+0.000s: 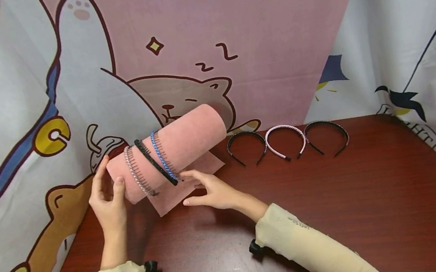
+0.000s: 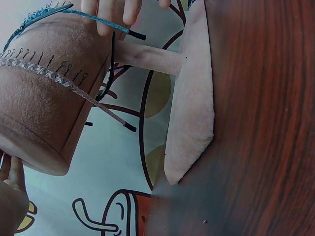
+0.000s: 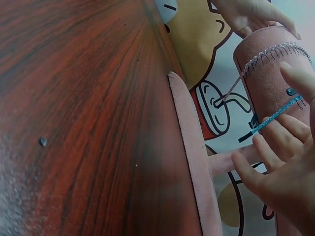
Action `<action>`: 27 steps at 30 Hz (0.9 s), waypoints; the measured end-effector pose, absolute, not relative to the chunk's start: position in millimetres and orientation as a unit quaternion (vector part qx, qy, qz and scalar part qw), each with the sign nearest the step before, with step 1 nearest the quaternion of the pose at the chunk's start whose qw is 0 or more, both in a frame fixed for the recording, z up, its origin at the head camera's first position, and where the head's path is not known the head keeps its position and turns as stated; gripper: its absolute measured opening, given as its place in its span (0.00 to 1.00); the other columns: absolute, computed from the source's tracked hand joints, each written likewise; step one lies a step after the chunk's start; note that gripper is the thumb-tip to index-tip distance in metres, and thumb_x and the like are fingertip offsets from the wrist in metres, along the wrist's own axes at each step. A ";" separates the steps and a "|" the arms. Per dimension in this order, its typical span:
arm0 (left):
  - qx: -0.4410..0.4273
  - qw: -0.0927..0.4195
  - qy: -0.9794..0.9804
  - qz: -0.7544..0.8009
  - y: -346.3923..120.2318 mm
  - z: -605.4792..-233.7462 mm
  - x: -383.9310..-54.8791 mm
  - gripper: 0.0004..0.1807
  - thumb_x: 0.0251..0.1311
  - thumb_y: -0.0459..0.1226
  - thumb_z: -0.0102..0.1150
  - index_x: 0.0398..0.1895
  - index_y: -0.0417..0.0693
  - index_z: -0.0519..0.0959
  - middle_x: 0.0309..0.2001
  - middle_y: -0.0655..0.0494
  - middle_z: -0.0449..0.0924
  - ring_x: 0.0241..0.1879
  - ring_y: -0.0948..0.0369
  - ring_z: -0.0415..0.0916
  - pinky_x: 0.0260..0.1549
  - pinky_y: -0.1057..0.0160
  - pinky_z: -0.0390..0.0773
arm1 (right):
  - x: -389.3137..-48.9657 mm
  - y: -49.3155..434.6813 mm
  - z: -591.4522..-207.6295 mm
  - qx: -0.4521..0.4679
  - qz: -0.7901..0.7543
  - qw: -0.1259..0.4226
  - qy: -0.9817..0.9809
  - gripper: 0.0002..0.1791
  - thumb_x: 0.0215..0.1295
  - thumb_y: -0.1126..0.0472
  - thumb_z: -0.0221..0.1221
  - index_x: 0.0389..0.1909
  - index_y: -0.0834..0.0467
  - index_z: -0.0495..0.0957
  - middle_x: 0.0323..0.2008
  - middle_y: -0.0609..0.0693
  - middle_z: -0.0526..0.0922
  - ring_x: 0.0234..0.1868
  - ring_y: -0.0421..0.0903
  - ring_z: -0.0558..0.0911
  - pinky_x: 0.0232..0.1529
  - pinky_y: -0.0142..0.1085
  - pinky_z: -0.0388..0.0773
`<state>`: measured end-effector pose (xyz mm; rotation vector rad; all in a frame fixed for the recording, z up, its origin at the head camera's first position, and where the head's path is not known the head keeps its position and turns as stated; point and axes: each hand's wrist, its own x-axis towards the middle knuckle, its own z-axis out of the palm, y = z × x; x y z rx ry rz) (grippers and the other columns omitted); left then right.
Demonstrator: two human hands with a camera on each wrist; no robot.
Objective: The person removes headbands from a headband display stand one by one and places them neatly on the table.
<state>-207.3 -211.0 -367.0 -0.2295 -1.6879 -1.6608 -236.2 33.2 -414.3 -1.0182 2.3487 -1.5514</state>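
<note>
Caption: Pink headband stand point(image 1: 192, 134), left of centre; its bands look easy to disturb.

Detail: Your left grip point(image 1: 108, 208) holds the roll's lower-left end; your right grip point(image 1: 212, 191) is spread, fingers by the blue headband's point(image 1: 158, 150) tail, contact hard to confirm where they overlap. If the left slackens, the stand could rock; tugging the blue one might drag the black headband point(image 1: 155, 163) crowding its tail. Your left thumb could nudge the silvery-pink headband point(image 1: 133, 173). The base point(image 1: 172, 199), flat on the tabletop point(image 1: 334, 221), limits room under your right fingers. Right of centre, clear of your reach: dark point(image 1: 245, 133), pink point(image 1: 283, 126) and second dark headbands point(image 1: 324, 123).
</note>
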 end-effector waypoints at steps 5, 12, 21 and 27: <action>-0.095 0.369 -0.650 -0.658 -211.5 -367.3 -207.4 0.27 0.62 0.30 0.61 0.65 0.35 0.73 0.65 0.51 0.77 0.66 0.61 0.71 0.64 0.75 0.70 | -235.0 35.1 -413.8 -0.337 -0.529 0.047 0.777 0.31 0.65 0.59 0.64 0.68 0.59 0.68 0.67 0.56 0.75 0.68 0.56 0.74 0.68 0.51 0.71; -0.091 0.370 -0.657 -0.651 -215.4 -373.0 -211.6 0.27 0.62 0.29 0.60 0.66 0.36 0.73 0.66 0.48 0.76 0.66 0.61 0.71 0.64 0.74 0.69 | -234.7 37.7 -415.0 -0.328 -0.543 0.010 0.773 0.26 0.66 0.61 0.64 0.64 0.60 0.72 0.63 0.58 0.78 0.64 0.56 0.77 0.66 0.47 0.74; -0.090 0.369 -0.657 -0.651 -216.9 -374.8 -212.7 0.27 0.62 0.29 0.60 0.66 0.36 0.73 0.66 0.45 0.75 0.66 0.62 0.71 0.64 0.74 0.69 | -235.9 40.1 -416.3 -0.314 -0.558 -0.020 0.768 0.22 0.65 0.63 0.63 0.61 0.59 0.76 0.59 0.54 0.82 0.62 0.51 0.79 0.64 0.48 0.75; -0.094 0.371 -0.656 -0.650 -214.4 -371.5 -210.2 0.27 0.62 0.30 0.61 0.66 0.35 0.73 0.66 0.43 0.75 0.66 0.62 0.71 0.65 0.74 0.68 | -236.7 40.7 -415.2 -0.301 -0.577 -0.044 0.758 0.19 0.65 0.65 0.63 0.56 0.62 0.78 0.55 0.58 0.83 0.58 0.55 0.81 0.61 0.51 0.78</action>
